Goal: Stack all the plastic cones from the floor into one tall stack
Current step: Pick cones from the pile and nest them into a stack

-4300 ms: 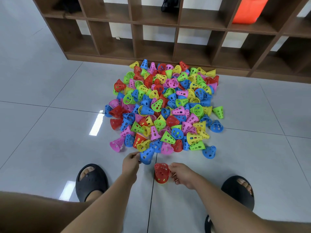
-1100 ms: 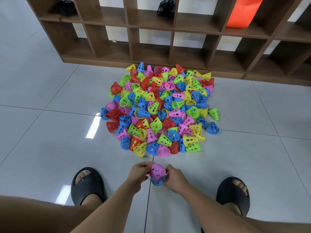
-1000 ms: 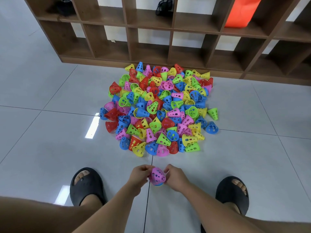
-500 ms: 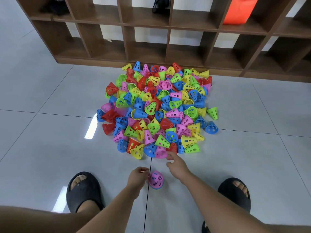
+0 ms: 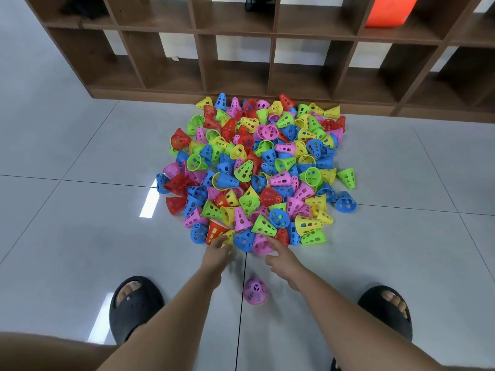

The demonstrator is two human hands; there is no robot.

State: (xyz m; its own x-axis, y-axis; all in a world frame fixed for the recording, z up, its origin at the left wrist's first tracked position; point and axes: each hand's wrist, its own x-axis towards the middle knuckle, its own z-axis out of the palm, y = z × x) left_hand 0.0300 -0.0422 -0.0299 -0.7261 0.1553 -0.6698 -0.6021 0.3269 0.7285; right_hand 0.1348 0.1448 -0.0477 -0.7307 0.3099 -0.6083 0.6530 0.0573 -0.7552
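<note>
From my feed I see both bare arms stretched forward over the grey tiled floor (image 5: 80, 250) toward the cone pile (image 5: 257, 172), a dense heap of red, blue, green, yellow and pink perforated cones lying every which way in front of the brown shelf unit (image 5: 267, 76).

The left hand (image 5: 218, 253) sits at the pile's near edge, its fingers over a small yellow cone (image 5: 228, 235) just beside a red cone (image 5: 214, 231). The hand is blurred, so I cannot tell whether those fingers are grasping anything. The right hand (image 5: 281, 259) has its fingers released and stretched out, thumb spread to the side and tips at the rim of a lying pink cone (image 5: 261, 243) on the same near edge. I can't confirm contact there.

Nearer to me, between the two forearms, a standing pink cone (image 5: 255, 290) rests upright on the floor, narrow end up and just right of a tile seam. Neither hand touches it, and whatever is nested under it is hidden from this angle.

A black slipper (image 5: 135, 306) sits to the left and another slipper (image 5: 385, 311) to the right. An orange object (image 5: 388, 10) fills an upper shelf compartment.
</note>
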